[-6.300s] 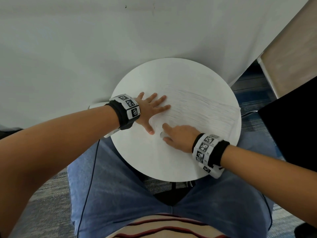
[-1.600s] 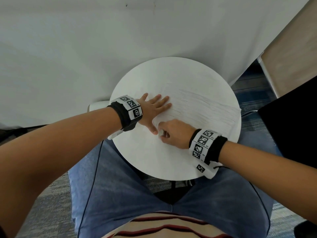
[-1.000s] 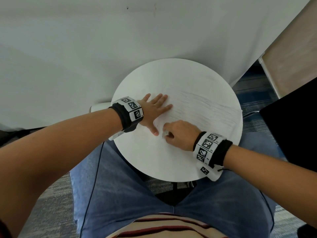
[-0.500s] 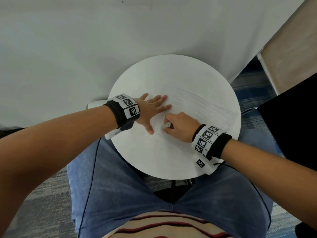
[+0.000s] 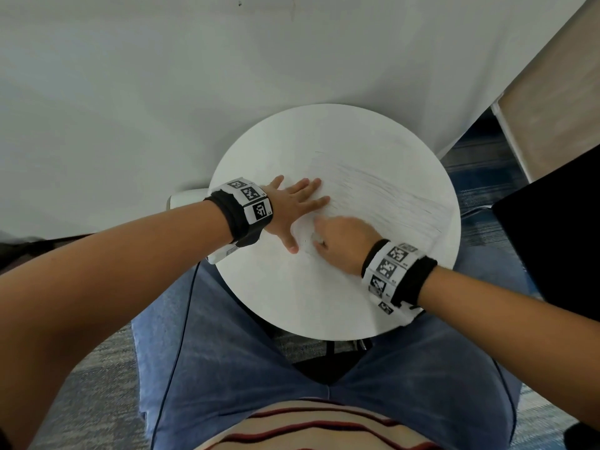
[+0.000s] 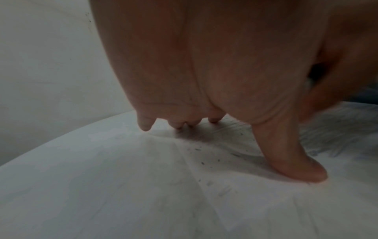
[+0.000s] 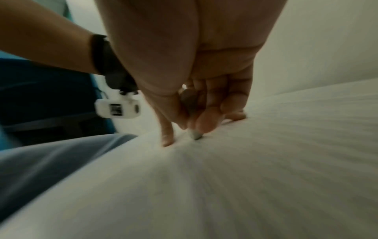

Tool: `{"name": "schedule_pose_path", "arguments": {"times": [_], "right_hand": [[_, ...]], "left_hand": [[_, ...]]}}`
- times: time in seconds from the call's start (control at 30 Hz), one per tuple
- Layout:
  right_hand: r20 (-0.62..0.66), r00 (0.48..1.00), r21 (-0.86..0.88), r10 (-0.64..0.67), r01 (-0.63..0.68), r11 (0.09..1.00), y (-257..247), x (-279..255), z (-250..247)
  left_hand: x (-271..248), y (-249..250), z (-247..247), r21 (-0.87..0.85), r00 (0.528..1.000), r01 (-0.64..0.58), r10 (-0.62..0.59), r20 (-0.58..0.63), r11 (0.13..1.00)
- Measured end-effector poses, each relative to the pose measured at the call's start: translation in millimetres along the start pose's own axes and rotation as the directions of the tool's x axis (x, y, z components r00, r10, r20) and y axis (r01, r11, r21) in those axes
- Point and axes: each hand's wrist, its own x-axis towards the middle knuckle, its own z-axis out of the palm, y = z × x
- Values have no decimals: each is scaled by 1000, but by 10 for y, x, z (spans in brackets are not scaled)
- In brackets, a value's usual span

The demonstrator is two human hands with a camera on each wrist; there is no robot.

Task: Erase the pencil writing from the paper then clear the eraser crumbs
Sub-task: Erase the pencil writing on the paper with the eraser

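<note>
Head view, left hand [image 5: 289,212] flat, right hand [image 5: 344,245] pinching eraser [image 7: 195,135]

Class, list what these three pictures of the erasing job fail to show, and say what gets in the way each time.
- Eraser: right wrist view, only its tip shows below the right hand; shape unknown.
- Pencil lines: head view, too small to read.
- Crumbs: left wrist view, specks, blurred.
- Paper edges: head view, white on white table.
</note>
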Motion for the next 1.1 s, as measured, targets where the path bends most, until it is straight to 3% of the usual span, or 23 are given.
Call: {"name": "schedule_pose_path", "arguments": {"times": [0.1, 0.27, 0.4, 0.57, 0.63, 0.73, 0.9, 1.03, 1.1], "right_hand": [[121, 990, 51, -78, 73, 996, -73, -69, 18], [-28, 996, -23, 82, -83, 996, 177, 101, -147], [105, 993, 35, -55, 52, 998, -63, -32, 9], [-14, 998, 0, 64, -64, 998, 148, 81, -140], [22, 1000, -35, 10, -9, 999, 15, -10, -76], [143, 988, 71, -54, 44, 997, -71, -84, 0], [-23, 997, -32, 78, -78, 996, 158, 72, -96], [104, 993, 1, -53, 53, 999, -23, -23, 14], [81, 997, 49, -18, 14, 999, 66, 48, -46]], "left_hand": [[17, 5, 6, 10, 1000, -2, 2, 4, 1000], [2, 17, -7, -2, 1000, 5, -5, 2, 1000], [33, 7, 10, 3, 1000, -4, 4, 2, 1000], [33, 2, 17, -23, 1000, 2, -2, -7, 1000], [34, -2, 13, -17, 1000, 1, -1, -7, 1000], [46, 4, 22, -12, 1000, -5, 5, -4, 1000], [41, 9, 17, -28, 1000, 7, -7, -4, 1000], [48, 7, 18, -26, 1000, 6, -6, 5, 1000], [40, 10, 19, -32, 1000, 7, -7, 5, 999]]}}
